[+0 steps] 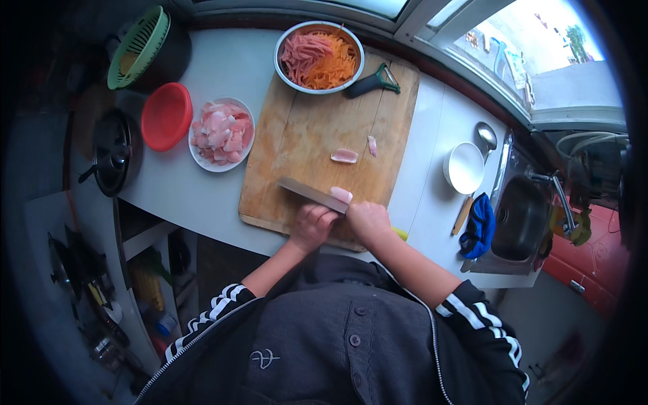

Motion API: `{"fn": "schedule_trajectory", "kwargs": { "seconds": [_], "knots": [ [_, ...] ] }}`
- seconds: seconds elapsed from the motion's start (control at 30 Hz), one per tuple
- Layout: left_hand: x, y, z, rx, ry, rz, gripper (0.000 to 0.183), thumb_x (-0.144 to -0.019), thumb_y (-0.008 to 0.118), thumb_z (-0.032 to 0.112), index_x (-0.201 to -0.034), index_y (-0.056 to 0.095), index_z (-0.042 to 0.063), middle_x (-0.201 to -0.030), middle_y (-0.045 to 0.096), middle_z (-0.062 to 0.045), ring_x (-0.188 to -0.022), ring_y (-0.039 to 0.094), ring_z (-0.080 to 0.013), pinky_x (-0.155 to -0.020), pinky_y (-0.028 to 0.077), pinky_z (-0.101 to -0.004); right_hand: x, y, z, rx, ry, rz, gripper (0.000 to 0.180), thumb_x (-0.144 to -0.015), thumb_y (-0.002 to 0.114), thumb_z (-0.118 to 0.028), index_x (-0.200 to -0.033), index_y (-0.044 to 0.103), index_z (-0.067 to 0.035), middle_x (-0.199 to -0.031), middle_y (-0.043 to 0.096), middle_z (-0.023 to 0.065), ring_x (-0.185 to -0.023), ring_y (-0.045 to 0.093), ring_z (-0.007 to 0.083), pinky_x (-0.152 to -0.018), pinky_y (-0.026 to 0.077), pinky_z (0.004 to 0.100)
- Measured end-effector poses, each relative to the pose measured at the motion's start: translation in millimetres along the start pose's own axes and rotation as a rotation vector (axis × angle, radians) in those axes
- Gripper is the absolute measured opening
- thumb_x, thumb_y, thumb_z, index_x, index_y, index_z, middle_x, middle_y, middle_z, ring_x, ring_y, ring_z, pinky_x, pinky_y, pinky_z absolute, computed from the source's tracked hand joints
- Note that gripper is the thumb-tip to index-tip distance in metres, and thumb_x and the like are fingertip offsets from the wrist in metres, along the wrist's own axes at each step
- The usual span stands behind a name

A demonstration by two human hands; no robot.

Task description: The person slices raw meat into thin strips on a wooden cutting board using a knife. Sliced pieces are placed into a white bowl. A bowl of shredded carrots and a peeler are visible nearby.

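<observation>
My right hand (368, 221) grips the handle of a kitchen knife (311, 194), whose broad blade points left above the near part of a wooden cutting board (298, 147). Just behind the blade, my left hand (314, 225) has its fingers curled close against the knife; whether it pinches something is hidden. A pale pink slice of food (341, 194) lies at the blade's far side, near my right knuckles. Farther up the board are another pink piece (344, 156) with a pale rim and a small scrap (372, 146).
A metal bowl (319, 92) of pink and orange shreds and a peeler (372, 83) occupy the board's far end. Left stand a plate (215, 168) of pink slices, a red bowl (166, 117) and a green colander (144, 43). Right are a white bowl (464, 167), blue cloth (478, 225) and sink (517, 217).
</observation>
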State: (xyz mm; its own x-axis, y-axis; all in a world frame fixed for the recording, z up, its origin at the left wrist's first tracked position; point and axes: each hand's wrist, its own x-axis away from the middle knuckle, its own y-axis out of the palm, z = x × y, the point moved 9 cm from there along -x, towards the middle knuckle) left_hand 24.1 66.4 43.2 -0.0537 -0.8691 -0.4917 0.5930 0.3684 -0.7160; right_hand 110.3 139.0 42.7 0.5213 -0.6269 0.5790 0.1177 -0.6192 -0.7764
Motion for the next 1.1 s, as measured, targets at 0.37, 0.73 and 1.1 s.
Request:
{"fn": "schedule_trajectory", "kwargs": {
  "seconds": [0.37,0.73,1.1],
  "knots": [
    [-17,-7,3,0.039,0.052,0.026,0.034,-0.071,0.068,0.004,-0.101,0.055,0.013,-0.101,0.051,-0.005,-0.097,0.051,-0.0254,-0.085,0.046,-0.0357,12,2,63,-0.029,0.126,0.045,0.016,-0.076,0.057,-0.014,-0.075,0.067,-0.002,-0.077,0.067,0.0180,-0.072,0.067,0.0336,-0.068,0.053,0.0428],
    [-2,0,0,-0.014,0.003,-0.061,0.041,-0.075,0.067,0.009,-0.115,0.058,0.010,-0.116,0.054,-0.009,-0.104,0.051,-0.0311,-0.089,0.045,-0.0398,68,-12,42,-0.108,0.024,0.015,0.009,-0.078,0.053,-0.009,-0.078,0.059,-0.002,-0.068,0.063,0.0194,-0.067,0.063,0.0366,-0.062,0.050,0.0456],
    [4,8,-9,-0.043,-0.081,-0.122,0.037,-0.076,0.065,0.016,-0.113,0.063,0.017,-0.119,0.054,-0.006,-0.109,0.048,-0.0275,-0.090,0.046,-0.0364,81,-14,42,-0.149,0.075,-0.109,0.013,-0.074,0.055,-0.006,-0.084,0.062,-0.002,-0.073,0.065,0.0192,-0.072,0.065,0.0347,-0.066,0.052,0.0442]
  ]
}}
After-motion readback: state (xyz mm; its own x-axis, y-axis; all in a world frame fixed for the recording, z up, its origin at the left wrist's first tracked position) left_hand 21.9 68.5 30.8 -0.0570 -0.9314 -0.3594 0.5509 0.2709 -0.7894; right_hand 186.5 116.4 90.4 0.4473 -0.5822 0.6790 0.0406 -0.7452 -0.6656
